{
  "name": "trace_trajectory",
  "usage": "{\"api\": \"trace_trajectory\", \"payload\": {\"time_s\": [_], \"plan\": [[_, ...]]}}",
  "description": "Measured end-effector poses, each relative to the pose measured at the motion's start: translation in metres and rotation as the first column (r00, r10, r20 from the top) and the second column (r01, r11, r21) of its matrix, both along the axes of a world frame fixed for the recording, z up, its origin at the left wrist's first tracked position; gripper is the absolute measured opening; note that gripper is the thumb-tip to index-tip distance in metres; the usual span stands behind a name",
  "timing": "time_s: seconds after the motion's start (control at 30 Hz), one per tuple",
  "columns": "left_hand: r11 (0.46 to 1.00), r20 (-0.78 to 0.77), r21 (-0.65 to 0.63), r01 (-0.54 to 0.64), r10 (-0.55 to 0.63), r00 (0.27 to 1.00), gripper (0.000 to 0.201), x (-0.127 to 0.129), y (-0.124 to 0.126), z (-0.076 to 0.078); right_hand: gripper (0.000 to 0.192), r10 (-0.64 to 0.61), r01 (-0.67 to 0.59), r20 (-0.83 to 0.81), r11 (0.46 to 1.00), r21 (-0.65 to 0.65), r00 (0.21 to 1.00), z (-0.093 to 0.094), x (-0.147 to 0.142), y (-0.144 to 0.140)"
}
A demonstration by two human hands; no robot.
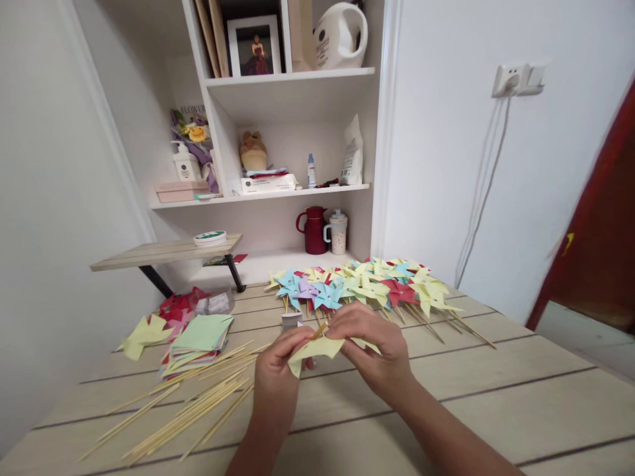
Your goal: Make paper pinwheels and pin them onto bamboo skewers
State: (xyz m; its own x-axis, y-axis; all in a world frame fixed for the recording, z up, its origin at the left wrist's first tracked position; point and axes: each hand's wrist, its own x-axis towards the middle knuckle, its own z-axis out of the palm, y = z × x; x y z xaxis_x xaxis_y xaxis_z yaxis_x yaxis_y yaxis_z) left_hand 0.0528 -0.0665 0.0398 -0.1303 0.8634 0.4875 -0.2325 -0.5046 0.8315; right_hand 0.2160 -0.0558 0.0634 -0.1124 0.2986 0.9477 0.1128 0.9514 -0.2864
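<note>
Two bare hands meet above the middle of a pale wooden bench (496, 403). The left hand (280, 370) and the right hand (377, 347) together hold a pale yellow paper pinwheel (317, 348), partly folded, with a thin wooden stick (319, 330) poking up behind it. The left fingers (297, 344) are pressed together, pinching the left edge of the paper. The right fingers (350, 324) curl down over the top of the paper and pinch it near the stick.

Just beyond the held pinwheel, a pile of finished pinwheels (367, 287) in yellow, blue, purple and red lies on the bench, their sticks pointing toward the person. To the left of the held pinwheel sits a stack of coloured paper squares (201, 337), green on top. Nearer the person than that stack, a loose scatter of bamboo sticks (198, 406) is spread across the boards. Farther left of the stack lies a cut yellow paper piece (143, 334). Behind the pile of finished pinwheels, white wall shelves (290, 82) hold bottles, a framed photo and a dark red jug (314, 230).
</note>
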Motion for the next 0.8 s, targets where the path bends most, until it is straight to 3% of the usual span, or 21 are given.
{"api": "trace_trajectory", "payload": {"time_s": [0.47, 0.8], "plan": [[0.994, -0.142, 0.104, -0.016, 0.031, 0.989, 0.016, -0.0029, 0.0008, -0.0016, 0.022, -0.006, 0.006, 0.018, 1.0, 0.02, 1.0, 0.0013, 0.0001, -0.0007], [0.996, -0.097, 0.085, -0.013, 0.021, 0.995, 0.017, -0.0017, 0.0006, -0.0027, 0.023, -0.003, 0.002, 0.024, 0.999, 0.035, 1.0, 0.0013, 0.0008, -0.0005]]}}
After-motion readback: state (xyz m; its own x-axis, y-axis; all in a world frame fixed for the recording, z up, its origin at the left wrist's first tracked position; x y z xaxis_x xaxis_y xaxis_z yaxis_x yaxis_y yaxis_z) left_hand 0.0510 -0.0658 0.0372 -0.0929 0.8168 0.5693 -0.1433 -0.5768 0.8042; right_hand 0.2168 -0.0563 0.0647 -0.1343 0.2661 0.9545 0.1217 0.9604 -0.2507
